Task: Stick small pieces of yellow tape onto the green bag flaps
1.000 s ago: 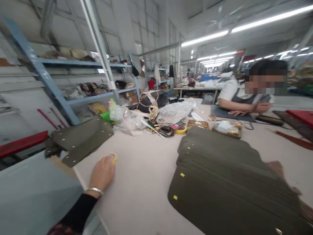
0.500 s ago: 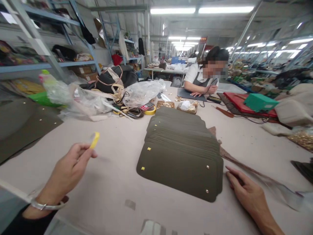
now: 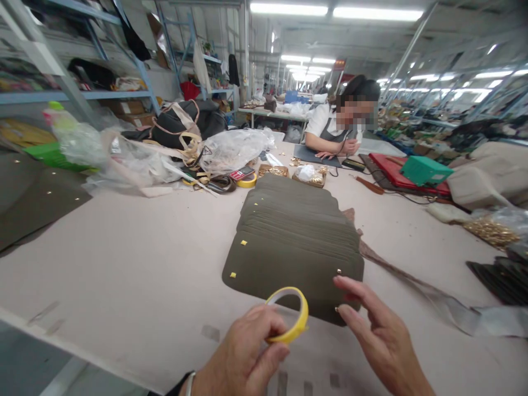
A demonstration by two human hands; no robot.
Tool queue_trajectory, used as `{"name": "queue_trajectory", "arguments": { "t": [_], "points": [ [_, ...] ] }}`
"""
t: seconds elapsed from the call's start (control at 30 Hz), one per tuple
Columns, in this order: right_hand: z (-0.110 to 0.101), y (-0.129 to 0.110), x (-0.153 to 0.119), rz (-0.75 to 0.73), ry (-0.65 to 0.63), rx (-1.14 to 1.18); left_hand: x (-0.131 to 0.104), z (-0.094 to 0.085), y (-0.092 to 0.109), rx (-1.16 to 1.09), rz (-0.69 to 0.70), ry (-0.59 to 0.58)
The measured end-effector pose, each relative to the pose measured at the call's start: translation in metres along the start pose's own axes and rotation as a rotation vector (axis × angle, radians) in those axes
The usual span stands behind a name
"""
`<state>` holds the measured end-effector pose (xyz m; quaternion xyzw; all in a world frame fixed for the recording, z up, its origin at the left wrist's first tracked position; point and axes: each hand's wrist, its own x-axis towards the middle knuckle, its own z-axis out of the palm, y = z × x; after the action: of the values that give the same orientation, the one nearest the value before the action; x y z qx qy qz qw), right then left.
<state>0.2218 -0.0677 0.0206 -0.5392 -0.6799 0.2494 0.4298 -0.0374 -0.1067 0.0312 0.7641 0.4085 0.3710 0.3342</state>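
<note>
My left hand (image 3: 247, 349) grips a roll of yellow tape (image 3: 304, 316), held up in front of the near edge of a stack of dark olive panels (image 3: 284, 275). To the right, my right hand (image 3: 381, 330) has its thumb and fingers apart, with nothing in them, over the stack's near right corner. The top panel carries two yellow tape pieces (image 3: 243, 242) on its left side and two small metal studs (image 3: 339, 271) on its right. The panels fan away from me in overlapping layers.
Beyond the stack lie a second yellow tape roll (image 3: 247, 182) and boxes of gold hardware (image 3: 273, 171). A co-worker (image 3: 325, 132) leans on the far side. Plastic bags (image 3: 235, 151) sit at back left; a green box (image 3: 427, 169) stands right. More olive panels (image 3: 33, 198) lie left.
My left hand has brought the tape roll rightward to the front of the stack. My right hand has moved left, over the panels' near right corner. The view has shifted slightly.
</note>
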Motion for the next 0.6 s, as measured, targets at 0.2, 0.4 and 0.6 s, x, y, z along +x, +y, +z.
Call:
{"name": "queue_trajectory", "arguments": {
  "t": [0.2,0.4,0.6],
  "points": [
    [0.052,-0.004,-0.026,0.040,-0.150,0.240,-0.008,0.016,-0.007,-0.055,0.044,-0.028],
    [0.057,-0.021,0.013,-0.221,-0.144,0.056,-0.012,-0.006,-0.009,0.019,0.028,-0.147],
    [0.078,-0.013,0.052,-0.435,-0.242,-0.149,-0.011,-0.057,-0.051,0.304,-0.317,0.318]
  ]
}}
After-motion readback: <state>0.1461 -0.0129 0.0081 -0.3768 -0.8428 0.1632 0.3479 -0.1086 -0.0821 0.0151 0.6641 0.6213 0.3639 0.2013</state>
